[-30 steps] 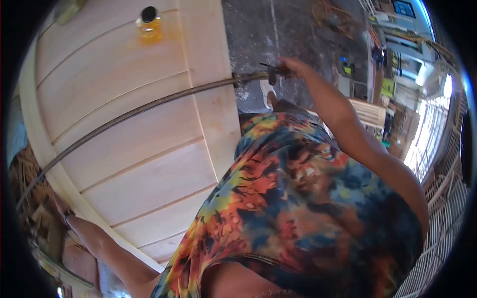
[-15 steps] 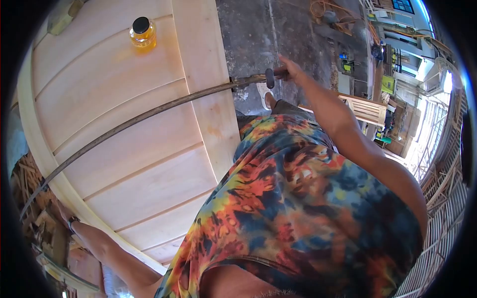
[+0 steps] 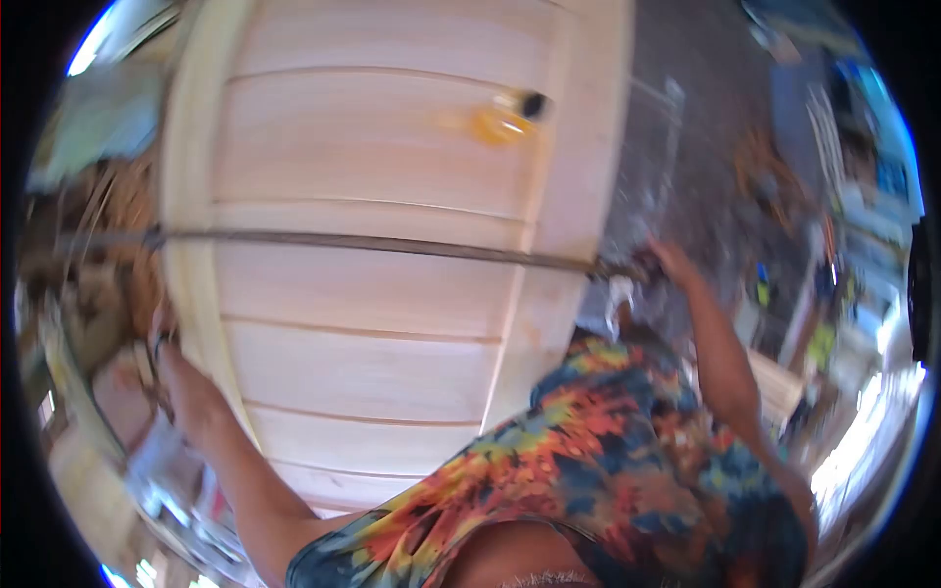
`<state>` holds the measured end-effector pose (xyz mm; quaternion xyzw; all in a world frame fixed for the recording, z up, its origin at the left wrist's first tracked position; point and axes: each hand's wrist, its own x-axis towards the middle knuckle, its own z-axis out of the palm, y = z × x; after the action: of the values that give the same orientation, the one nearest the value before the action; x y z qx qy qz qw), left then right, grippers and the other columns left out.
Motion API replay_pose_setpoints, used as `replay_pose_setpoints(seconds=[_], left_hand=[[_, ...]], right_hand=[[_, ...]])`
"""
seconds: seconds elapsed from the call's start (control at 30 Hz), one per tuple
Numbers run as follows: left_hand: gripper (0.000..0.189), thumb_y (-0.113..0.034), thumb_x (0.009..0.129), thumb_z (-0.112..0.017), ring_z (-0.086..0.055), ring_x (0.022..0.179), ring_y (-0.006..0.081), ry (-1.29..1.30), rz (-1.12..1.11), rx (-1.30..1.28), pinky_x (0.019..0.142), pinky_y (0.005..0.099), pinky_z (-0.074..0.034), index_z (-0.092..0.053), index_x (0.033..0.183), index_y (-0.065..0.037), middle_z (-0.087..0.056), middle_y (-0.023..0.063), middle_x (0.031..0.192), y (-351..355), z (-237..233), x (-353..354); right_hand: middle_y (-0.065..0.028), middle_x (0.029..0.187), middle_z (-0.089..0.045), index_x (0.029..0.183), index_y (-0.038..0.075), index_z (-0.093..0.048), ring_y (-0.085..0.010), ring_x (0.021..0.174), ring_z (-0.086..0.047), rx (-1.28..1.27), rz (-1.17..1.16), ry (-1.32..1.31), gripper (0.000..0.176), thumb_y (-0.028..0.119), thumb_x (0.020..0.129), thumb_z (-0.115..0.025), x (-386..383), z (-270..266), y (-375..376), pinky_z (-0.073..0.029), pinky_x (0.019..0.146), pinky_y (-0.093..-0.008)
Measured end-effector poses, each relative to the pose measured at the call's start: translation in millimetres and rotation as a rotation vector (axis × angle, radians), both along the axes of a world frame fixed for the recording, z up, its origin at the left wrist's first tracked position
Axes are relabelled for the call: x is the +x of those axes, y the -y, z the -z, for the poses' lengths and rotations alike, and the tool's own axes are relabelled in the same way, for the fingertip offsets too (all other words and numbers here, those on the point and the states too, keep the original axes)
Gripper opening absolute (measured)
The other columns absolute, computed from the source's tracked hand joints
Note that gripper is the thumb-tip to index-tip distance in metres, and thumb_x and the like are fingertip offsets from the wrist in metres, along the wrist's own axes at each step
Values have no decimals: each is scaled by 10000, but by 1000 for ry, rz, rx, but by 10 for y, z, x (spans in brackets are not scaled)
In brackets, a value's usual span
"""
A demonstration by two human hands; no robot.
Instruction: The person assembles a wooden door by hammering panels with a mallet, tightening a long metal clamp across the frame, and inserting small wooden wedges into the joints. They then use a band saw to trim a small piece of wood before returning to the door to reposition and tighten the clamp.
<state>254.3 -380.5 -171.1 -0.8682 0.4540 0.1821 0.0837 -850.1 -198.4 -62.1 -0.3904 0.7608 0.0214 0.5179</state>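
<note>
A long bar clamp [image 3: 372, 242] lies across a pale wooden panel [image 3: 363, 372] with several slats, reaching past both long edges. At its right end my right hand [image 3: 667, 263] is at the clamp's handle end, fingers blurred and closed around something there. My left hand [image 3: 163, 323] is beside the panel's left edge, just below the bar's left end; its fingers are smeared and partly hidden. A bottle of yellow liquid [image 3: 502, 122] with a black cap stands on the panel's upper right part.
Wood scraps [image 3: 93, 294] are heaped left of the panel. Dark concrete floor [image 3: 657, 167] lies to the right, with an orange cord [image 3: 769, 181] on it. A slatted wooden piece [image 3: 774, 387] is beyond my right arm.
The view has turned and shifted, so the panel, bottle and bar appear farther right and the bar looks nearly level. Both hands remain near the bar's ends.
</note>
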Motion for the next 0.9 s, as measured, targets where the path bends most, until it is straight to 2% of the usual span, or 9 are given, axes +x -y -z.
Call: replay_pose_setpoints(seconds=[0.13,0.2,0.23,0.37,0.5,0.6,0.7,0.8,0.9], left_hand=[[433,-304,932,-443,-565,1126,356,-32,183,104,934,411,-421,-501,1347,-197,-604,242,1177,-89,118,-85],[485,-230,917,-430,-550,1151,356,-136,286,10,944,422,-420,-416,1399,-272,-586,250,1196,-213,-287,-576],[459,-228,911,-433,-545,1162,344,-270,186,-5,953,433,-421,-463,1368,-198,-578,222,1229,-150,-717,-1005],[447,-227,909,-435,-547,1162,336,-191,119,97,959,429,-423,-482,1348,-161,-582,204,1236,-122,-447,-860],[439,-226,907,-438,-550,1162,328,-186,308,100,965,424,-425,-501,1329,-124,-585,186,1244,-161,200,-238],[428,-259,911,-448,-528,1194,311,-103,145,411,998,405,-409,-540,1286,-73,-572,153,1280,-12,-322,-696],[520,-400,909,-473,-446,1279,308,-302,-27,203,1048,379,-370,-528,1313,-77,-494,163,1370,-54,988,383],[749,-635,801,-551,-442,1299,286,-53,-389,180,1061,374,-355,-534,1313,-88,-483,127,1395,-4,-634,-1036],[692,-568,800,-596,-486,1264,277,164,-498,173,1037,371,-400,-557,1285,-76,-521,136,1355,-171,-1115,-1139]], right_hand=[[-131,1144,-655,1168,-40,-624,-227,1015,-620,249,383,325,752,621,927,-358,158,34,83,-439,916,-325],[-138,1150,-649,1186,-53,-601,-243,1011,-621,310,370,291,778,643,898,-403,100,85,82,-461,882,-347],[-129,1114,-657,1178,-58,-598,-241,986,-623,279,316,321,775,640,895,-413,231,-61,124,-471,846,-345],[-178,1064,-662,1123,-106,-606,-271,939,-629,233,354,339,780,617,905,-408,352,-198,182,-465,871,-351],[-178,1058,-659,1155,-105,-585,-263,898,-629,269,363,335,819,647,893,-396,359,-184,128,-480,802,-347],[-176,1070,-656,1161,-106,-580,-256,900,-630,207,335,347,817,645,894,-397,89,23,-25,-484,787,-338],[-171,1062,-660,1156,-105,-586,-253,905,-630,274,348,339,787,621,899,-418,446,-365,113,-476,807,-337],[-164,1068,-661,1159,-101,-587,-248,919,-629,264,332,368,754,594,904,-440,380,-228,91,-468,832,-336],[-143,1046,-668,1154,-75,-601,-242,915,-624,279,336,321,702,564,919,-434,361,-139,90,-462,831,-334]])
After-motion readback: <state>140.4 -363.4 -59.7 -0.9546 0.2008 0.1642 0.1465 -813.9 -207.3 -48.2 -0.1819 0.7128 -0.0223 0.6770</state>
